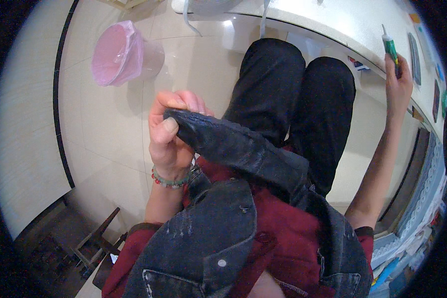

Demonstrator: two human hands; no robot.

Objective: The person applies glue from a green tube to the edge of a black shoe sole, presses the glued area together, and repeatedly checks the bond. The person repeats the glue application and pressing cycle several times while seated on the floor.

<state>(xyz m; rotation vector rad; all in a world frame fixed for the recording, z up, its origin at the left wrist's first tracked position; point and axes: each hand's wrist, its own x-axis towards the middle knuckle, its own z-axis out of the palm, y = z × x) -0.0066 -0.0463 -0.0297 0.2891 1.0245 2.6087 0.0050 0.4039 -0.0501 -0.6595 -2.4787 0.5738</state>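
Observation:
My left hand (pixel 171 131) pinches the end of a dark denim piece (pixel 243 151) of the worn jacket, pulled across my lap above my black trousers (pixel 323 99); the fabric shows frayed, worn marks along it. Out to the right, at the edge of the white table, my right hand (pixel 398 74) grips a green tube (pixel 390 48) with a white nozzle pointing up. The tube is held away from the denim.
A pink-lined bin (pixel 113 54) stands on the tiled floor (pixel 99 124) at upper left. The white table (pixel 342 22) curves along the top and right, with small flat items near its right end. A dark wooden frame (pixel 102 228) stands at lower left.

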